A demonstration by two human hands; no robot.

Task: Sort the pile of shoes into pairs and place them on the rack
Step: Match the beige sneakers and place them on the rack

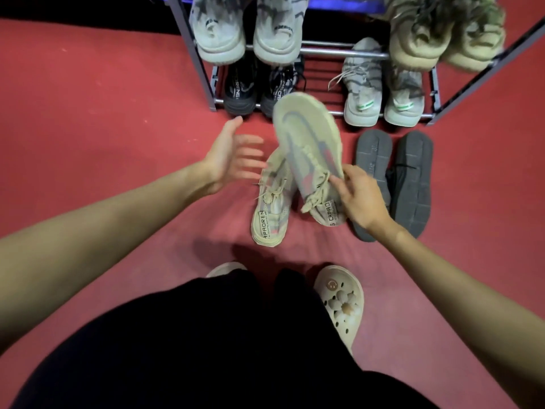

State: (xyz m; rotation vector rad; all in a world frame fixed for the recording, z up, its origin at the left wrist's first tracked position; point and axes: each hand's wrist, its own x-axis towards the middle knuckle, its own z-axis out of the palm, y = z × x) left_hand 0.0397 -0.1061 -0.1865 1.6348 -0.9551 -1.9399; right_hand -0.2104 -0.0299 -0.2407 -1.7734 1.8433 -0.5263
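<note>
The beige shoe point(309, 149) is gripped by the right hand point(358, 196) above its mate point(272, 202) before the rack point(339, 53), probably to pair them, while the left hand point(230, 154) hovers open, empty.

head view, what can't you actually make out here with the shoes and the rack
- Left hand: motion-blurred fingers; open, touching nothing.
- Rack: top shelf cut off by the upper frame edge; shoes there show heels only.
- Black pair: fronts hidden under the shelf above.
- Grey pair on the floor: soles up, uppers hidden.
- Right hand grip on the raised beige shoe: fingertips hidden behind it.
</note>
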